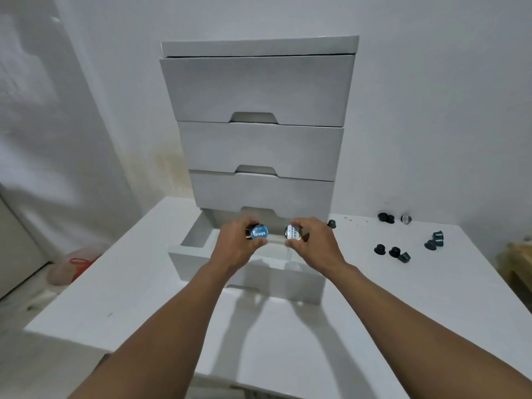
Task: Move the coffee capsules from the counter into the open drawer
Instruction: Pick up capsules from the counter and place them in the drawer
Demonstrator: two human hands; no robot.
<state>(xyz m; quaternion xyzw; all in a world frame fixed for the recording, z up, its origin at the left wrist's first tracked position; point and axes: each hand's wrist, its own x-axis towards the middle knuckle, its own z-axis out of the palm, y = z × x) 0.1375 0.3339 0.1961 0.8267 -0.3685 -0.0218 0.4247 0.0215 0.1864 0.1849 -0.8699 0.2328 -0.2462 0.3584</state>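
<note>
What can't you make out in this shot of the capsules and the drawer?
Head view only.
- Floor of the open drawer: mostly covered by the left hand and right hand; contents unseen.
- Print on the blue-lidded capsule and pale-lidded capsule: blurred, too small.
- Yellowish thing: cut off by the right edge.

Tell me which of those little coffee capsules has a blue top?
The capsule held in the left hand, over the open drawer. The right hand holds a white-topped capsule.

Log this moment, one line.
left hand: holds blue-lidded coffee capsule | right hand: holds white-lidded coffee capsule | over open white drawer | dark capsules on white counter
</note>
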